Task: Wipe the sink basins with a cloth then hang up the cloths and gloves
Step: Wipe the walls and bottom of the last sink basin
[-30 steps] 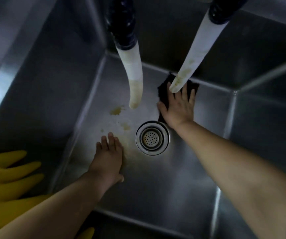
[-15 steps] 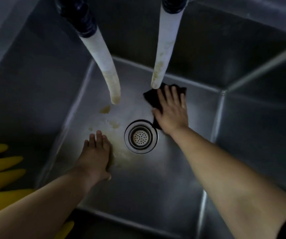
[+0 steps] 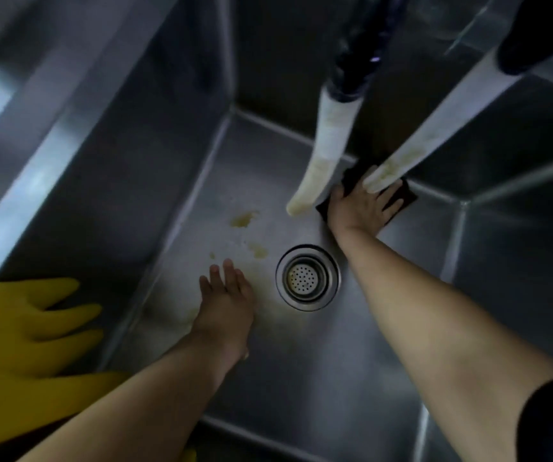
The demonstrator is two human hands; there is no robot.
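Note:
I look down into a deep steel sink basin [image 3: 351, 361] with a round drain strainer [image 3: 307, 277] in its floor. My right hand [image 3: 361, 208] lies flat on a dark cloth [image 3: 401, 195], pressing it onto the floor at the far right corner behind the drain. My left hand [image 3: 226, 295] rests flat on the floor just left of the drain, fingers together, holding nothing. Yellowish stains [image 3: 244, 219] mark the floor in front of it. A yellow rubber glove [image 3: 18, 328] lies over the sink's left rim.
Two white hoses with dark upper sleeves hang into the basin: a stained one [image 3: 321, 168] over the floor, another [image 3: 411, 155] ending just above my right hand. The left wall [image 3: 118, 195] rises steeply. A second basin's wall [image 3: 518, 245] shows at right.
My right hand has slid the cloth away from the drain toward the far right corner. My left hand stays put beside the drain. The view has swung to the left.

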